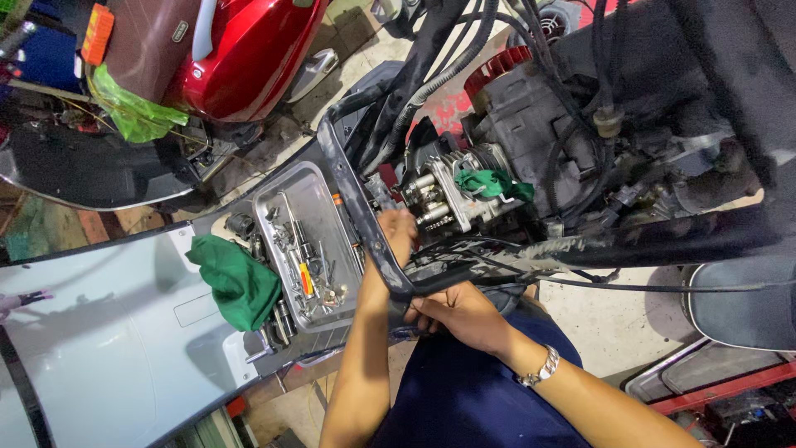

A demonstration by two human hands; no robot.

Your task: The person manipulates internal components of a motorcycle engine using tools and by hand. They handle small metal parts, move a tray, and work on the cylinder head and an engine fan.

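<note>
1. Left hand (399, 231) reaches up past the black frame tube (358, 207) to the engine cylinder (448, 195); fingers curled at the studs, can't tell if they hold anything.
2. Right hand (460, 314), bracelet on the wrist, fingers closed around the lower end of the frame tube.
3. Green rag (493, 184) is stuffed into the cylinder opening.
4. Metal parts tray (308, 184) with tools and bolts sits just left of the tube, on a pale scooter panel (108, 332).
5. Another green cloth (236, 282) lies beside the tray.
6. Red scooter (240, 50) parked top left.
</note>
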